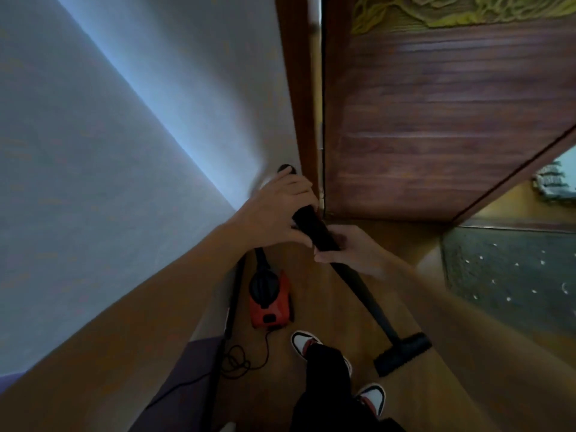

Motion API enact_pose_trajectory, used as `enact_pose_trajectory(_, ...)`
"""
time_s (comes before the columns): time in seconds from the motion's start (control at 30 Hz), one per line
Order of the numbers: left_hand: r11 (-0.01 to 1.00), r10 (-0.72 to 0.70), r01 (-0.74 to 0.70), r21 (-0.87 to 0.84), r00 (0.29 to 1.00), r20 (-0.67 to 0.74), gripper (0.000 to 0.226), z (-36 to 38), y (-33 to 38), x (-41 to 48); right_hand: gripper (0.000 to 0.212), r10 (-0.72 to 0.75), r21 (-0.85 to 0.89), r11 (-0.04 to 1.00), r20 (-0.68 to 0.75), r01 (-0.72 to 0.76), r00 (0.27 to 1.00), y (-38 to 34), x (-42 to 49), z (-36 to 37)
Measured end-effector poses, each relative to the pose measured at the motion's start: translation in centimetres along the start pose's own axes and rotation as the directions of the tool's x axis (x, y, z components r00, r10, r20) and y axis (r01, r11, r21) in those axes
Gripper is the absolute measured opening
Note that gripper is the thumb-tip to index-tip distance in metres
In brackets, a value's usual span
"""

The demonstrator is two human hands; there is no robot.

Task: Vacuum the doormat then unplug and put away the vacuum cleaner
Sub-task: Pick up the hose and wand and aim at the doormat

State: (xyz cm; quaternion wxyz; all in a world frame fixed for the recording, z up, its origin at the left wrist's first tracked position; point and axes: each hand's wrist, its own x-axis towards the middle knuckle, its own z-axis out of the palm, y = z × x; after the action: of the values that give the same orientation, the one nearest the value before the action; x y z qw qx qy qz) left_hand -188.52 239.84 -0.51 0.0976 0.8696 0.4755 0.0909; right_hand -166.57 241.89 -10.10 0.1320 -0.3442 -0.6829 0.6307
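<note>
Clasping wand [313,227]: left hand [277,210], right hand [355,247]

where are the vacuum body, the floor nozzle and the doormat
vacuum body [271,302]: head view, middle of its red and black casing
floor nozzle [403,353]: head view, centre of the black head
doormat [511,275]: head view, bare grey speckled surface

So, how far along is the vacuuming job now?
Nothing looks finished: the doormat shows white specks. In hand: left hand and right hand grip the wand, its floor head on the wood floor, off the mat. Left: vacuuming, unplugging, storing the red vacuum cleaner.
</note>
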Motion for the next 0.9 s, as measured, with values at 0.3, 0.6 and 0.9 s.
enact_pose_trajectory(0.3,0.957,-0.183,0.179,-0.228,0.983,0.001,0.049,2.2,6.8,-0.4,0.043,-0.015,0.088,0.995,-0.282,0.042,0.959,2.7,-8.2,0.0)
enact_pose_trajectory(0.6,0.815,-0.225,0.477,-0.329,0.783,0.580,0.031,7.3,10.5,-0.8,0.044,0.078,0.049,0.996,-0.160,-0.071,0.984,6.0,-12.9,-0.6)
enact_pose_trajectory(0.9,0.449,-0.177,0.622,-0.641,0.766,0.619,0.027,15.2,11.9,-1.9,0.044,0.239,-0.073,0.966,-0.110,-0.248,0.965,9.1,-13.5,-1.1)
